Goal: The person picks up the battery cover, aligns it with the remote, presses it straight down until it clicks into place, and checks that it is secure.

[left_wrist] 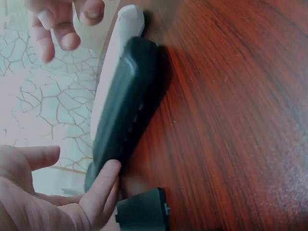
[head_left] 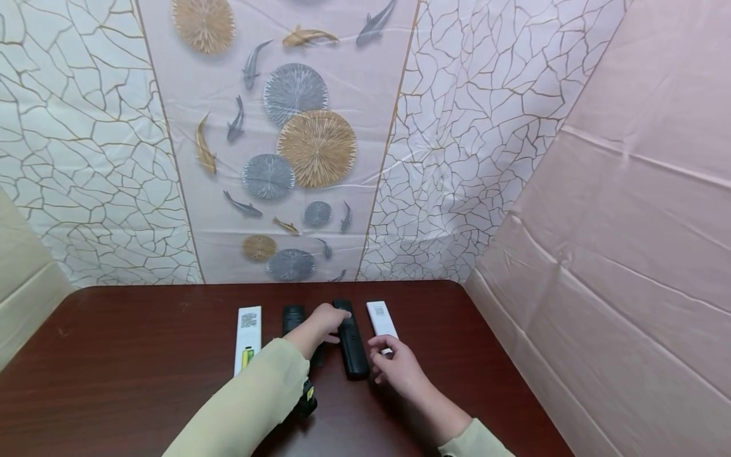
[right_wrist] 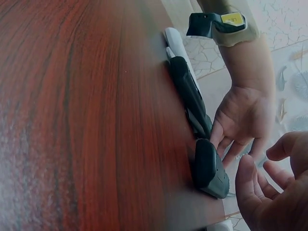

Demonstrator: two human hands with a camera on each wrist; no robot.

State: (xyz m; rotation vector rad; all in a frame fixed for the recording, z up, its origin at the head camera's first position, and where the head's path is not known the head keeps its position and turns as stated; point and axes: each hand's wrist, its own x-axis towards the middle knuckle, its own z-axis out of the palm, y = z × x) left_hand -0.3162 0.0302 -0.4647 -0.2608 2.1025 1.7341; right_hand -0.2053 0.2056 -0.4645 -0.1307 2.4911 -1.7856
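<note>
Sleeve partly hiding white remote, left fingers spread, touching black remote, right fingers apart

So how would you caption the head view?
On a dark red wood-grain table, the left hand touches a long black plastic remote; the right hand is near a slim white plastic remote.

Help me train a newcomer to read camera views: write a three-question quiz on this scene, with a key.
1. How many white remotes lie on the table in the head view?
2. True or false: the right hand is gripping the black remote.
3. What does the left hand touch? A) a white remote B) a black remote C) the patterned backdrop

Key: 1. Two. 2. False; the right hand grips nothing. 3. B.
</note>
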